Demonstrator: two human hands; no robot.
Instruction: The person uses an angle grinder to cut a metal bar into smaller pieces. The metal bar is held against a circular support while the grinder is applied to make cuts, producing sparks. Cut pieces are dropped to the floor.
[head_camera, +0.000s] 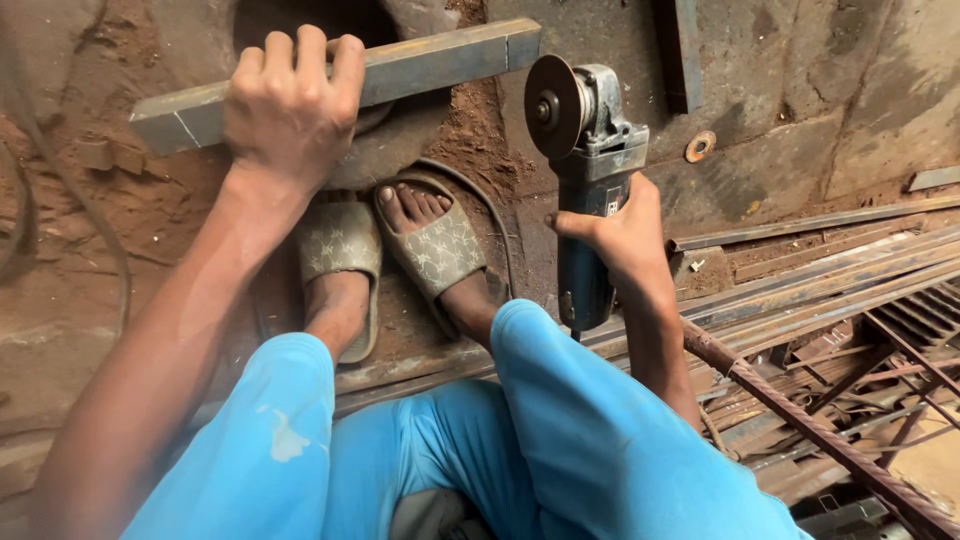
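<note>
Clamping left hand (290, 110) down around the steel bar (440, 60) to steady it, right hand (620, 235) wrapping tight around the angle grinder (585, 150), disc clear of the metal.

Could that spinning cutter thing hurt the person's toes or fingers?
Possibly. The angle grinder in the right hand has its disc bare on the side facing us, close to toes in open sandals; a slip could cut them. The left hand grips the metal bar bare, near the disc, so sparks or a kick could reach the fingers. The cable by the feet might snag.
</note>
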